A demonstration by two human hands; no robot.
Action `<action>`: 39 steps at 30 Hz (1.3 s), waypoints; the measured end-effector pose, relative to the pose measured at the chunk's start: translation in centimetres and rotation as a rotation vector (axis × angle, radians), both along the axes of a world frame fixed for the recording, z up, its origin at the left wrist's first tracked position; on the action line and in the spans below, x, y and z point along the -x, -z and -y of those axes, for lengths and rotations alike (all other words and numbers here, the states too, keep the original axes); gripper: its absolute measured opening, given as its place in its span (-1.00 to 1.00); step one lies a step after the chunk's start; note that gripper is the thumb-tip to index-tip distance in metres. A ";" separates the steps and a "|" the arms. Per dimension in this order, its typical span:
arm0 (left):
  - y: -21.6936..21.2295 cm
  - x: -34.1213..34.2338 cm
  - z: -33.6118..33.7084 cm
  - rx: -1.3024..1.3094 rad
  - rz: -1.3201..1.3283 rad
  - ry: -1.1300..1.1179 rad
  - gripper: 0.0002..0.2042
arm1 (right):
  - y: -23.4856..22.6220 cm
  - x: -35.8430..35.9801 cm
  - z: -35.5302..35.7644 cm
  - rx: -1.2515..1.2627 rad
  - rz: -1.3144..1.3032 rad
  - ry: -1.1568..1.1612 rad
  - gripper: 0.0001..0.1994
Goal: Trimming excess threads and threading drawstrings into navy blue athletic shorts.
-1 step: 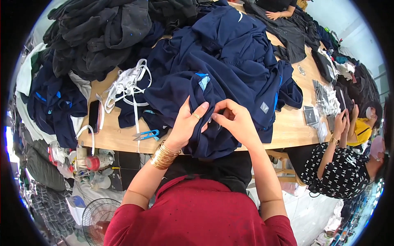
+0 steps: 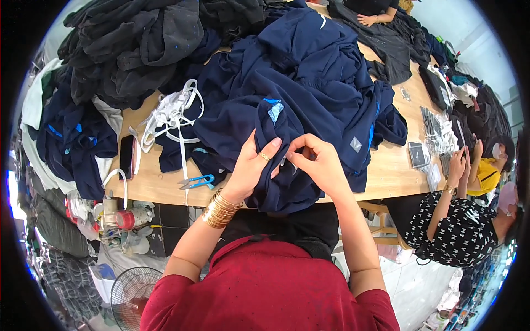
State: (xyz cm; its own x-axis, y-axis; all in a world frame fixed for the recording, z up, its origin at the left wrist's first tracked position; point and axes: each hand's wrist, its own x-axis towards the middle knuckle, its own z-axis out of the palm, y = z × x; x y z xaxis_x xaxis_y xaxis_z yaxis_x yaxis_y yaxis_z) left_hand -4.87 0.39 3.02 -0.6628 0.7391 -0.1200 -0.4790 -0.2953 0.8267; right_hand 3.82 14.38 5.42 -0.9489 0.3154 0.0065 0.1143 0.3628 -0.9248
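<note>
A navy blue garment (image 2: 276, 187) is bunched at the near edge of the table, with a light blue patch at its fold. My left hand (image 2: 255, 165) grips a fold of it, thumb on top and fingers hidden behind the cloth. Close on its right, my right hand (image 2: 316, 160) has thumb and forefinger pinched at the garment. A small pale bit shows at those fingertips, too small to name. Blue thread snips (image 2: 197, 182) lie left of my left hand, across a white cord. The tangled bundle of white cord (image 2: 171, 116) rests farther back.
Dark grey garments (image 2: 138, 49) are heaped at the far left. A phone (image 2: 127, 156) lies at the left table edge, with more navy garments beside it. On the right are small packets (image 2: 418, 155) and a seated co-worker (image 2: 455, 226). Below left stands a fan (image 2: 132, 295).
</note>
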 end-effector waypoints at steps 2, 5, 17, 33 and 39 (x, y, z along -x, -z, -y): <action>0.2 0.1 0.2 0.027 -0.032 -0.005 -0.83 | -0.6 -0.2 -0.1 0.259 0.043 0.000 -0.91; 0.5 0.1 0.3 0.006 -0.059 0.055 -0.73 | -0.4 -0.6 -0.6 0.600 0.084 0.010 -0.86; 1.0 -0.1 -0.2 0.108 -0.421 -0.091 -0.61 | 0.3 -0.7 1.4 0.087 0.063 0.079 -0.89; 1.9 0.1 -0.1 0.119 -0.331 -0.190 -0.73 | -0.5 -1.4 -1.8 0.385 0.087 0.206 -0.81; 3.0 -0.4 -1.2 0.062 -0.497 -0.139 -0.56 | 0.9 0.9 0.8 -0.190 0.020 0.165 -0.81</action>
